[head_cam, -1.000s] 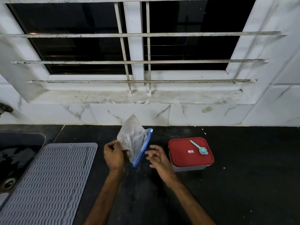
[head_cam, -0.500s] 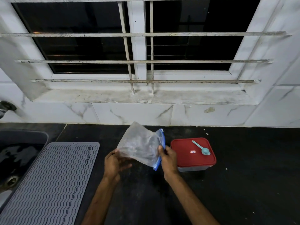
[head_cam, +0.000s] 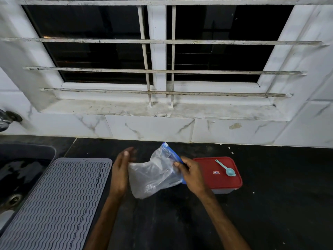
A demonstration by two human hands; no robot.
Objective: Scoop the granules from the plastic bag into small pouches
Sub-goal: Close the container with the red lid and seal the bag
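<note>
Fingers, right hand (head_cam: 191, 175): pinching bag (head_cam: 153, 175) at its blue edge.
Fingers, left hand (head_cam: 121, 170): straight, at bag's side.
Spoon (head_cam: 226, 168): lies on red box (head_cam: 221, 184).

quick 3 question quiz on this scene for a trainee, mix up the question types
1. True or false: the teal scoop lies on the red lid.
2. Which hand pinches the blue zip edge of the plastic bag? A) left B) right C) neither
3. Fill in: the grey ribbed mat lies to the ____ of the bag.

Key: 1 true. 2 B, the right hand. 3 left.
</note>
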